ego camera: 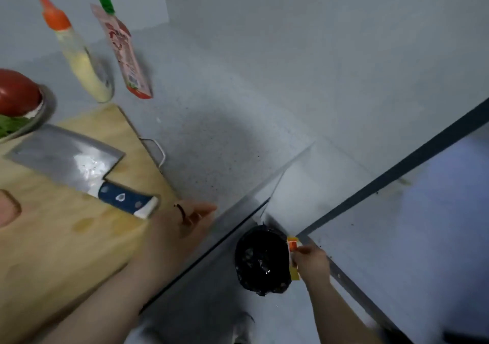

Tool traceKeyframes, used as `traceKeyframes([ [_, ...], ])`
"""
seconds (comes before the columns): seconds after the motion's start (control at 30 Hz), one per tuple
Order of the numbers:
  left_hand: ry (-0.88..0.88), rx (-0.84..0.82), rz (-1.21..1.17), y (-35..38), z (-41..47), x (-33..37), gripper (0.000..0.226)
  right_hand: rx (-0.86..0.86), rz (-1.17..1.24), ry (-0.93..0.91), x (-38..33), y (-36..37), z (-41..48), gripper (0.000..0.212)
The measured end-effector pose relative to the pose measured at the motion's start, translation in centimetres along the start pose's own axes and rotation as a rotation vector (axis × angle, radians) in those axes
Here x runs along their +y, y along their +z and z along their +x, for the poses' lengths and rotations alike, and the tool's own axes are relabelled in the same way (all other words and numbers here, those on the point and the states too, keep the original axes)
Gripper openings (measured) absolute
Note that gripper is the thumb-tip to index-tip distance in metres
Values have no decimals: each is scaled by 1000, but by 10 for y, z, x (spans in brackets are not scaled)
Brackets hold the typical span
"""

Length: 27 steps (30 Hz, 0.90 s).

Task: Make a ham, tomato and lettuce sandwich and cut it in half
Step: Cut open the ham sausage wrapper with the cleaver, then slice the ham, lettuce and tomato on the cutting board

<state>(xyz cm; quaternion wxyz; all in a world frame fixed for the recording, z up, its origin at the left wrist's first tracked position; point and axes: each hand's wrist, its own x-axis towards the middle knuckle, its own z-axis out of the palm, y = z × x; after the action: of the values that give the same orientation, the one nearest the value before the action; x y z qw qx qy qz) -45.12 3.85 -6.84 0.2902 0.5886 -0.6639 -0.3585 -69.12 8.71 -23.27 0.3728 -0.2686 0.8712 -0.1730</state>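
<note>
Right hand (pixel 311 261): fingers (pixel 301 251) pinch a small flat yellow-and-orange wrapper (pixel 293 245). Just left of them is a round bin (pixel 260 260) with a glossy black liner, down on the floor.

Left hand (pixel 182 227): fingers (pixel 203 208) loosely straight, holding nothing, at the edge of the speckled grey desk (pixel 225 132).

Just left of these fingers a steel cleaver (pixel 66 155) with a blue handle lies flat on a wooden board (pixel 66 238). Farther left, a smooth red tomato (pixel 17 92) and leafy lettuce (pixel 10 125) on a plate (pixel 39 111). Frame blurred.
</note>
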Motion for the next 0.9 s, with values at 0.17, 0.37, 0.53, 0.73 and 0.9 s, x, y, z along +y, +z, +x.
traceKeyframes([
  [0.17, -1, 68, 2, 16, 1, 4, 37, -136, 74, 14, 19, 13, 55, 40],
  [0.37, 47, 157, 4, 14, 4, 6, 56, -316, 199, 12, 25, 5, 68, 29],
  [0.53, 15, 253, -28, -2, 3, 8, 43, -164, 252, -111, -8, -20, 51, 32],
  [0.73, -69, 372, -121, -46, -5, -3, 35, -20, 383, -447, -91, -36, -21, 24],
  [0.9, -72, 444, -97, -101, -18, -27, 28, -1, 432, -767, -168, -28, -106, 34],
])
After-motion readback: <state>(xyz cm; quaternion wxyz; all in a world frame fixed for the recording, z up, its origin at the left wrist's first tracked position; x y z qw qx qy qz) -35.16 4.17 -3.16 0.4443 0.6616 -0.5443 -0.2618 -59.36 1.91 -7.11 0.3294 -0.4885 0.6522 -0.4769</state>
